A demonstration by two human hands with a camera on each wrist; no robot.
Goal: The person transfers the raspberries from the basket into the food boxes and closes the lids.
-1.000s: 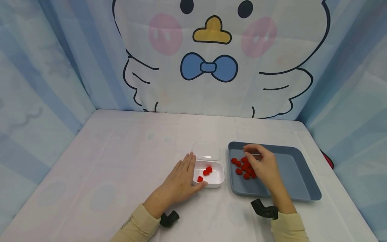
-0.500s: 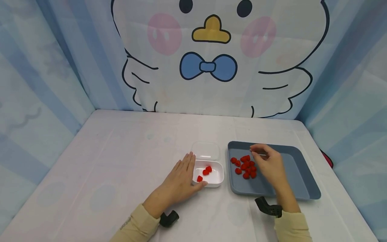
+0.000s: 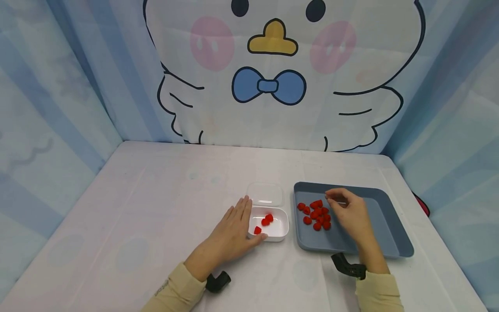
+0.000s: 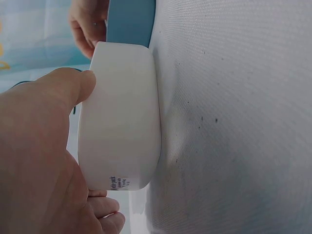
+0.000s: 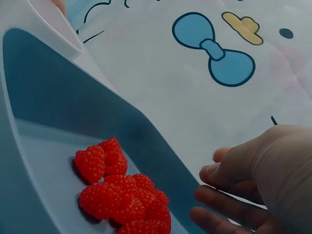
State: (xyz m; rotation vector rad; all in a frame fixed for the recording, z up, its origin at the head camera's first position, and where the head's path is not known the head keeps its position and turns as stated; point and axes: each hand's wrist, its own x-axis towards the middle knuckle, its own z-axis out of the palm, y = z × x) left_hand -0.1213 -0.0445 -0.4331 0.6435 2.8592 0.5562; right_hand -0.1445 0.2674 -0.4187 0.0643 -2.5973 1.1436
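Observation:
My left hand (image 3: 228, 236) rests against a small white plastic box (image 3: 279, 229). Its straight fingers lie along the left side, and the thumb touches the near rim, as the left wrist view also shows. Inside the box lie 3 red raspberries (image 3: 265, 222). Over the blue-grey tray (image 3: 383, 225) hovers my right hand (image 3: 352, 214), its fingers loosely bent and thumb near the index finger. Nothing shows between those fingers in the right wrist view. Several raspberries (image 5: 129, 197) sit clustered in the tray's left part, just left of that hand and apart from it.
Behind the box stands its clear lid (image 3: 266, 195), flat or tilted I cannot tell. A white cloth covers the table (image 3: 156, 195). Printed curtains (image 3: 269, 117) close in the back and both sides. Black wrist mounts (image 3: 348, 266) sit on both wrists.
My right hand has drawn back to the right from over the raspberries, uncovering more of them. The left hand and the box have stayed in place.

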